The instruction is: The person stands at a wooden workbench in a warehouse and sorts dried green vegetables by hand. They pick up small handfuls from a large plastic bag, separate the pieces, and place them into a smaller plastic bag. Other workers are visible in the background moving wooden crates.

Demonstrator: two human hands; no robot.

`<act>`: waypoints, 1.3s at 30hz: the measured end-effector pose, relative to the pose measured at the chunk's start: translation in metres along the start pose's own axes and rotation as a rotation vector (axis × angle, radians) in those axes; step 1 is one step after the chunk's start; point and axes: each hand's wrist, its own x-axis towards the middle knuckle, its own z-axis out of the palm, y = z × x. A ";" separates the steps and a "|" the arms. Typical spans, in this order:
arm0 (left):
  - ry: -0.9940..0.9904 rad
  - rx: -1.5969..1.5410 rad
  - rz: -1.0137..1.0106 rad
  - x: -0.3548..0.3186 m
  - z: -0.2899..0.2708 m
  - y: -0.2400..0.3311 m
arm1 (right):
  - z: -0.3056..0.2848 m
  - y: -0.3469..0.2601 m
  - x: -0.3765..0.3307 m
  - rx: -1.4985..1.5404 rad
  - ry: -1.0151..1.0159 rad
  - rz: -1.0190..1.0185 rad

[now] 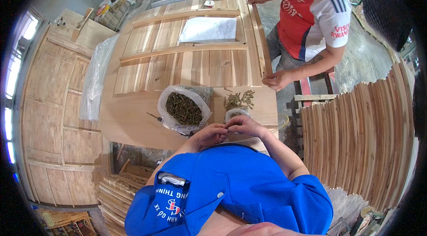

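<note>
My left hand (212,135) is closed, its fingers curled in front of my blue shirt at the near edge of the table (133,124). Beside it, my right hand (243,125) pinches with its fingertips close to the left ones. Whatever lies between the fingers is too small to make out. Just beyond my left hand stands an open clear plastic bag (164,118) full of dark brass-coloured screws (183,108). A smaller plastic bag (234,113) of similar pieces sits right behind my right hand. Past it, loose small brownish fasteners (240,99) are scattered on the tabletop.
A slatted wooden panel (155,69) with a paper sheet (209,30) covers the far table. A co-worker in a red and white shirt (307,18) stands far right, one hand (278,79) at the panel's corner. Stacked boards (356,138) rise at right; plastic wrap (98,78) lies left.
</note>
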 end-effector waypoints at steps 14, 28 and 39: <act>0.256 -0.139 0.286 0.006 0.000 0.002 | 0.004 0.008 0.001 0.189 0.470 -0.016; 0.408 0.224 0.329 -0.003 0.006 0.003 | 0.012 0.036 0.009 0.485 0.534 -0.108; 0.181 0.825 0.318 -0.021 -0.053 0.000 | -0.003 0.117 -0.011 -0.385 0.595 -0.322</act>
